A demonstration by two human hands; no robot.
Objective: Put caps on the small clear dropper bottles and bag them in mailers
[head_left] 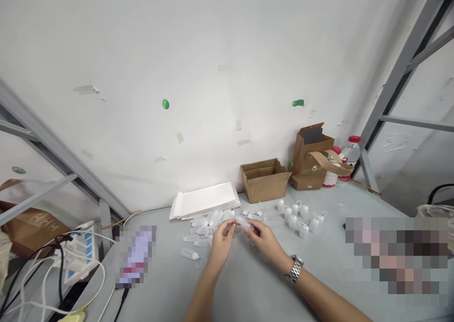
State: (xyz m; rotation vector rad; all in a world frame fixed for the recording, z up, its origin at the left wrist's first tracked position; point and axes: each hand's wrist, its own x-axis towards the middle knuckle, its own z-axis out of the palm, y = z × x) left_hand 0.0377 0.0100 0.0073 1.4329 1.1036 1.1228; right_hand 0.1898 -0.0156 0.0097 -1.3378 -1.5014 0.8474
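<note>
Between my two hands is a small clear plastic squeeze bottle [245, 224], tilted above the table. My right hand [264, 239] grips its right side with thumb and fingers. My left hand [222, 240] is closed at its left end, where the fingers partly hide what they pinch. A thin pale loop shows below the left hand. Behind and left of my hands lies a loose pile of similar clear bottles [202, 230], and one capped bottle [190, 254] lies apart in front. To the right stand several white bottles [292, 221] with loop caps.
White padded envelopes [205, 200] lie stacked by the wall, beside an open cardboard box [266, 185]. A brown paper bag [310, 159] and a red-capped bottle [352, 149] stand at the back right. A blurred purple item [138, 256], cables and a power strip [81, 256] are at left.
</note>
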